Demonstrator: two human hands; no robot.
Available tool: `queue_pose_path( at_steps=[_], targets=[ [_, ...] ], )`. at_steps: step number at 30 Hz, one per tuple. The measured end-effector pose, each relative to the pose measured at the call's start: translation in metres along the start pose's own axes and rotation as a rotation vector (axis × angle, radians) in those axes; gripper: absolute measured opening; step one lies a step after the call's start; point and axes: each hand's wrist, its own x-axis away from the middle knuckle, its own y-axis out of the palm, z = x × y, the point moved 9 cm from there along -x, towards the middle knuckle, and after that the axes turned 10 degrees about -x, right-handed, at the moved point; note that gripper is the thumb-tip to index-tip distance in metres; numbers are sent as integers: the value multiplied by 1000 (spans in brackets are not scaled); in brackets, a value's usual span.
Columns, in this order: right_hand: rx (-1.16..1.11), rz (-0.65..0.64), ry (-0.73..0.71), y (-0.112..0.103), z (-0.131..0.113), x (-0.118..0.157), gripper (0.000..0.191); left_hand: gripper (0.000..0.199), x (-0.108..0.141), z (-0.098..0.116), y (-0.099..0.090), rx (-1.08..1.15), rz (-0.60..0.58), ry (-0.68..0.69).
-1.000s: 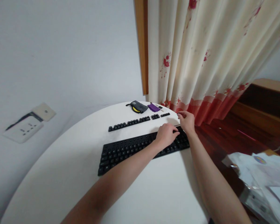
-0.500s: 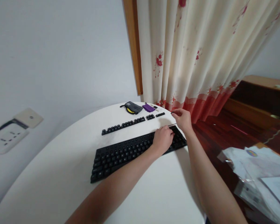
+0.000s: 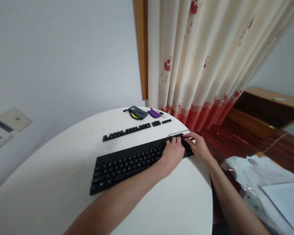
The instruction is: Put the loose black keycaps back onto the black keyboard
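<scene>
A black keyboard (image 3: pixel 127 164) lies at a slant on the white round table (image 3: pixel 71 156). Over its right part rests my left hand (image 3: pixel 173 151), fingers stretched out and a little apart, touching the keys. My right hand (image 3: pixel 197 145) is at the keyboard's far right corner, its thumb and fingers pinched together over the number pad around a small black keycap, which the fingers mostly hide. Behind the keyboard, loose black keycaps stand in a line: a long row (image 3: pixel 127 131), a small block (image 3: pixel 156 123) and a short row (image 3: pixel 166 121).
Toward the back of the table are a dark pouch with yellow (image 3: pixel 138 112), a purple cloth pouch (image 3: pixel 154 113) and small slim items. A cable (image 3: pixel 178 132) runs behind the keyboard. Plastic bags and papers (image 3: pixel 264 176) lie at right, beyond the table edge. A curtain (image 3: pixel 181 65) hangs behind.
My right hand has come down from beyond the keyboard's corner, carrying a small black piece, onto the number pad. My left hand stays on the keyboard. The view has shifted slightly right.
</scene>
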Motion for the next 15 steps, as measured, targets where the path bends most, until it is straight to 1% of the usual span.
queue_pose_path(
  at_steps=[3, 10, 15],
  targets=[
    [39, -56, -36, 6, -4, 1, 19, 27, 2, -2, -1, 3, 24, -9],
    [100, -182, -79, 10, -10, -3, 22, 27, 3, -2, 1, 3, 29, -23],
    [137, -189, -103, 10, -12, -5, 22, 28, 3, -5, 1, 31, 28, -46]
  ],
)
